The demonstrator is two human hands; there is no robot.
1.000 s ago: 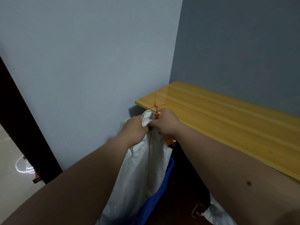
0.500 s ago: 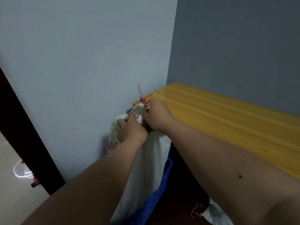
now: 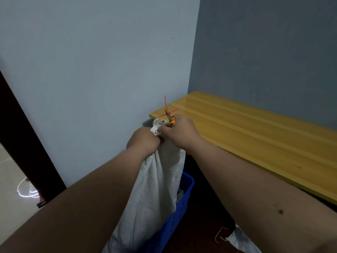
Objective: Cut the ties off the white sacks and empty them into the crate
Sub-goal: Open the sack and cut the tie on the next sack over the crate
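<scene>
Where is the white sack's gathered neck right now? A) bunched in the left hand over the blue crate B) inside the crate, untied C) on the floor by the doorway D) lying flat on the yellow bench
A: the left hand grips the white sack at its neck, with the sack hanging down against the blue crate.

One view only, worn on the head. We look forward and down along both forearms toward a room corner, where a pale wall (image 3: 91,79) meets a darker one (image 3: 264,52). Nearest the lens: the forearms, filling the lower frame. Mid-range: the left hand (image 3: 144,141) and right hand (image 3: 179,131), meeting near centre. Right: a yellow bench (image 3: 255,139) running off-frame. Wide-angle lens. With no second view, we share nothing between cameras.
</scene>
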